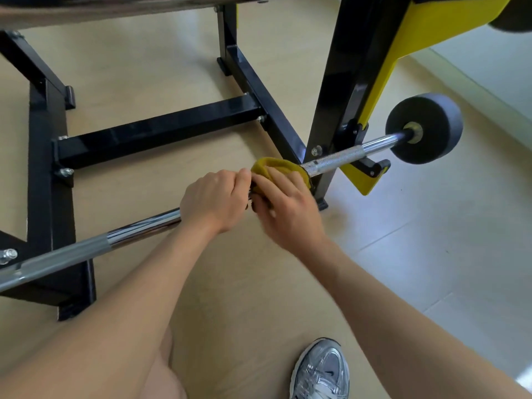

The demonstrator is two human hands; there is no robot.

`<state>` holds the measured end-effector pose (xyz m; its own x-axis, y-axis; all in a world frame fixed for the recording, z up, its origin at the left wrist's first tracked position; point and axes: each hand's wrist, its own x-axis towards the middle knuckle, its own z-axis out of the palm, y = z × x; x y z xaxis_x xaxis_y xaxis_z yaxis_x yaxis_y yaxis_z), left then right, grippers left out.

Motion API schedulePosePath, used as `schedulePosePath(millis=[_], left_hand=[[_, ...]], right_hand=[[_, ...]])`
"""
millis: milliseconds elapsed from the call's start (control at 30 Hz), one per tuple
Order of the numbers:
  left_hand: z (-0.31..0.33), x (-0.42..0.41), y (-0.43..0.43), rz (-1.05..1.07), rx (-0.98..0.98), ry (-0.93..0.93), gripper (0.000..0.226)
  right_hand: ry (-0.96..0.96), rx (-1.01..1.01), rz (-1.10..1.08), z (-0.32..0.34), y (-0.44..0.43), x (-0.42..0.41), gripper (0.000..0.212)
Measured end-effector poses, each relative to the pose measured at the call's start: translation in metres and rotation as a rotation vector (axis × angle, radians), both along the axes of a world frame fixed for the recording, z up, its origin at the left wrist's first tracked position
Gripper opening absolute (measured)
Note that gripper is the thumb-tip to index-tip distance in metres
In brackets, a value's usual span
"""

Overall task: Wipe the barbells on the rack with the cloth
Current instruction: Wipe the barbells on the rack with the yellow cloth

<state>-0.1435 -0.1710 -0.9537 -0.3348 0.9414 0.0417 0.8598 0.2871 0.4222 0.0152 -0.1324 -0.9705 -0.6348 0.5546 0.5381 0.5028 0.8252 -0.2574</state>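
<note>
A chrome barbell (pixel 138 227) runs from the lower left up to the right, resting low on a black and yellow rack (pixel 345 82). A dark round weight plate (pixel 426 128) caps its right end. My left hand (pixel 216 201) grips the bar near its middle. Just to the right, my right hand (pixel 288 205) holds a mustard-yellow cloth (pixel 272 165) wrapped around the bar, beside the knurled section (pixel 334 159). The bar under both hands is hidden.
The rack's black base beams (pixel 155 131) spread over the tan floor behind the bar, with bolts sticking out at the joints. A yellow bracket (pixel 365 180) juts out under the bar at the right upright. My silver sneaker (pixel 319 370) stands at the bottom.
</note>
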Motion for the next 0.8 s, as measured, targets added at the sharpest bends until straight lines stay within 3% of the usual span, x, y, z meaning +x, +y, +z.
schedulePosePath(millis=[67,167,233,367,433,567,633,700,800], left_hand=[[-0.003,-0.001,0.001,-0.009,-0.006,-0.005,0.062],[-0.007,-0.001,0.001,-0.019,-0.018,0.064,0.059],[-0.007,0.003,0.001,-0.027,-0.010,0.140,0.055],[-0.008,0.006,-0.002,-0.075,0.031,0.273,0.052],[-0.008,0.007,-0.003,-0.079,0.031,0.283,0.053],[-0.008,0.010,-0.004,-0.039,0.021,0.368,0.053],[-0.010,0.011,-0.005,-0.062,0.051,0.428,0.053],[-0.010,0.011,-0.007,-0.111,0.094,0.461,0.050],[-0.007,0.010,-0.009,-0.159,0.145,0.415,0.035]], right_hand=[[-0.026,0.025,-0.035,0.002,0.033,0.027,0.025],[0.028,-0.078,-0.435,0.014,0.072,0.062,0.035],[0.080,-0.107,-0.554,0.012,0.058,0.043,0.038],[0.096,-0.035,-0.119,-0.003,0.001,-0.004,0.022],[0.019,0.026,-0.050,-0.002,0.020,0.011,0.021],[0.069,-0.096,-0.554,0.015,0.070,0.052,0.036],[0.119,-0.129,-0.671,0.015,0.059,0.040,0.029],[0.154,-0.141,-0.585,0.006,0.032,0.014,0.019],[0.140,-0.050,-0.217,-0.008,0.007,-0.001,0.023]])
